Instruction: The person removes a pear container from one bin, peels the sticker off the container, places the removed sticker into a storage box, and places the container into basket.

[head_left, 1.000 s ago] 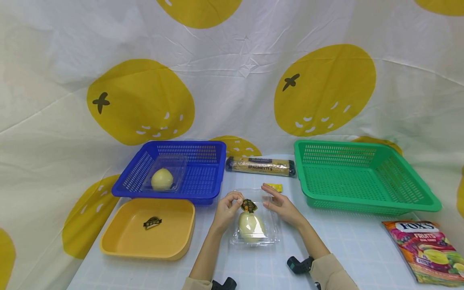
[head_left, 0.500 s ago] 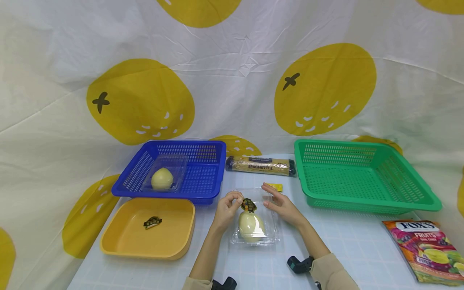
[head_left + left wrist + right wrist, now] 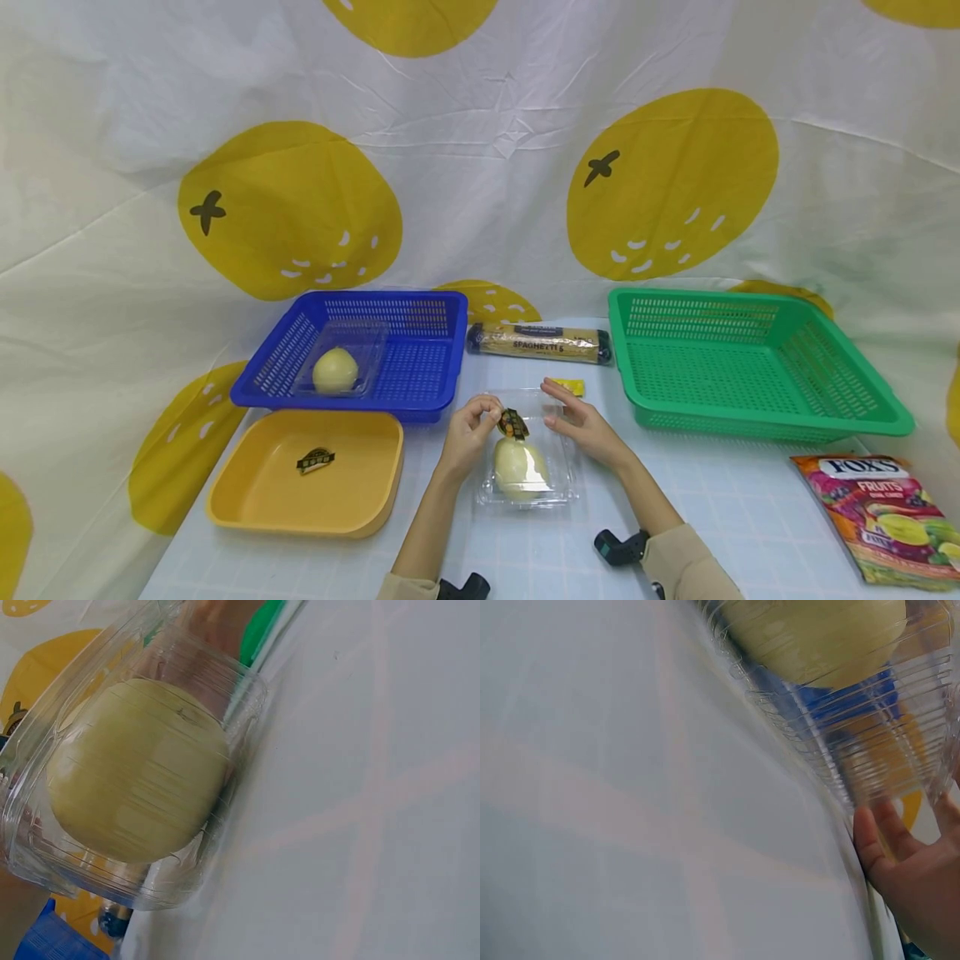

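A clear plastic clamshell box (image 3: 558, 479) lies on the table in front of me, its lid down over a pale yellow, rounded fruit or onion (image 3: 519, 468). My left hand (image 3: 467, 433) pinches the edge of a black-and-gold sticker (image 3: 513, 423) between thumb and forefinger, over the far part of the lid. Whether the sticker adheres to the plastic cannot be told. My right hand (image 3: 588, 429) rests along the box's right side with fingers extended; in the right wrist view its fingertips (image 3: 864, 825) touch the ribbed wall. The left fingers are hidden in the left wrist view.
A blue basket (image 3: 450, 358) at back left holds a similar box. An orange tray (image 3: 255, 492) before it contains another sticker (image 3: 316, 460). Behind the box lie a spaghetti pack (image 3: 540, 343) and a yellow packet (image 3: 573, 388). Right are a green basket (image 3: 705, 375) and candy bag (image 3: 877, 521).
The sticker in my left fingers has shifted and tilted very slightly to the left. Both hands and the box stay almost still.
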A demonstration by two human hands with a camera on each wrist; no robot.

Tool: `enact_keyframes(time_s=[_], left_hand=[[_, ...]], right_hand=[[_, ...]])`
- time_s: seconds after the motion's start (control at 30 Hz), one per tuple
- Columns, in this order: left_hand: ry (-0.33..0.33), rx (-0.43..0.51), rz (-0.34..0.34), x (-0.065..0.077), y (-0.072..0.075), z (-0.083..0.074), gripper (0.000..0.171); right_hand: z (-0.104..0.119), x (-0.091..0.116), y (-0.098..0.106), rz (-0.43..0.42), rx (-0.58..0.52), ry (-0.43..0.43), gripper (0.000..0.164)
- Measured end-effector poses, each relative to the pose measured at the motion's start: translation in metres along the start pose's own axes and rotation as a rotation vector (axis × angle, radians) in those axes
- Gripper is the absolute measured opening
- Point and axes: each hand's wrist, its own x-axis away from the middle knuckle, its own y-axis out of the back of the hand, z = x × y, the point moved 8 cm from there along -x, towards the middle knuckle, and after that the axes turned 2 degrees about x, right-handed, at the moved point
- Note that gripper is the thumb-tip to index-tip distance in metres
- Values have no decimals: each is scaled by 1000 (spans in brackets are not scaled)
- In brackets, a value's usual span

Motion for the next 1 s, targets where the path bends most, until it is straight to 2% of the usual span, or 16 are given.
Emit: enact_keyframes(time_s=[0.2, 0.3, 0.43, 0.53, 0.67, 0.8, 1.0], left_hand=[[64, 287, -79, 2, 17, 11, 14], [72, 232, -67, 6, 19, 13, 14], [63, 96, -77, 7, 17, 10, 10], [40, 3, -90, 8, 15, 5, 12], [54, -67, -124, 11, 14, -1, 14], [84, -144, -163, 15, 15, -10, 17], [102, -257, -185, 24, 22, -31, 17]], right_hand=[[3, 3, 0, 0, 12, 5, 55], [1, 4, 2, -9, 17, 1, 55], [-2, 3, 4, -11, 9, 11, 55], [-1, 2, 3, -9, 5, 12, 55], [0, 2, 3, -13, 10, 6, 55], [0, 2, 2, -8, 14, 2, 55], [0, 3, 3, -5, -5, 7, 55]])
